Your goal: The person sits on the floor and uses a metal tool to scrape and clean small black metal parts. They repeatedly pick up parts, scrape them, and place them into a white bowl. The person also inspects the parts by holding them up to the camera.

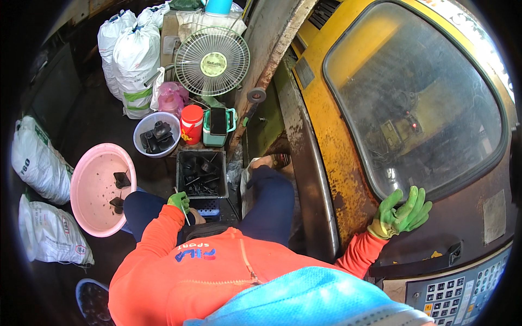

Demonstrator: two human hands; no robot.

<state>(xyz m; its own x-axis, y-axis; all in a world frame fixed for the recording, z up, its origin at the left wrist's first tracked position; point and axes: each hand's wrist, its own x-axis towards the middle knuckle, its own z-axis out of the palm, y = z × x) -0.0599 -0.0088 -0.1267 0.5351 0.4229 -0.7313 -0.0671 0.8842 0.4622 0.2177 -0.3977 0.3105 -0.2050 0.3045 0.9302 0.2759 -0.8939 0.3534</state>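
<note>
Your left hand (178,201), green-gloved, is curled around a thin, pale, rod-like tool (187,218) beside your left thigh. Your right hand (401,213), gloved alike, is open, fingers spread, at the yellow, rust-marked metal machine door (343,193), below its window; contact unclear. Round pink plastic basin (93,185), left: two black pieces (121,180) inside.
</note>
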